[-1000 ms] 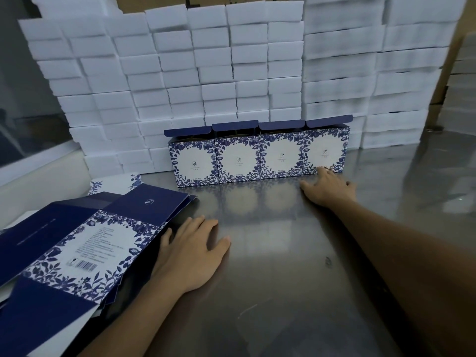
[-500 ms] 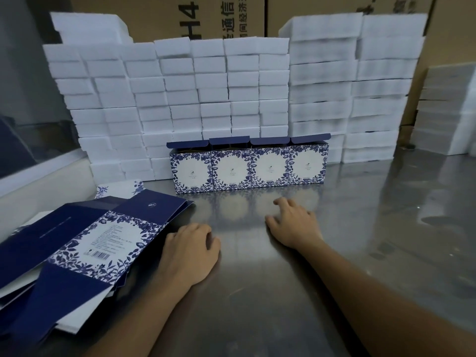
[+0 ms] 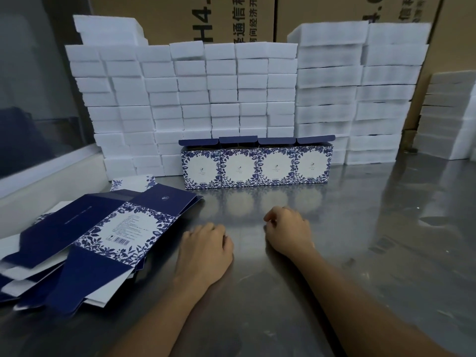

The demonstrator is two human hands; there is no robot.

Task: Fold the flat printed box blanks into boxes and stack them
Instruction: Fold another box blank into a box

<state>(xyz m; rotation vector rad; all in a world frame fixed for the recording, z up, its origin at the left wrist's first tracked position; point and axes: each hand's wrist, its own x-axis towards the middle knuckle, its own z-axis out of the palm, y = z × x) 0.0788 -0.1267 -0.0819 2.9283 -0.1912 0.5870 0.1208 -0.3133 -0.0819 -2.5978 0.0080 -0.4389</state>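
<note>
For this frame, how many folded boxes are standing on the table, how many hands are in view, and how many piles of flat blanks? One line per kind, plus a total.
Folded boxes, in a row at the foam blocks: 4
Hands, left hand and right hand, both holding nothing: 2
Pile of flat blanks: 1
Total: 7

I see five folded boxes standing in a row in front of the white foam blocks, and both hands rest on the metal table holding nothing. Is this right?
Not quite: the head view shows four folded boxes in the row, not five. The rest holds: they stand before the white foam blocks, and the left hand and right hand rest on the metal table holding nothing.
</note>
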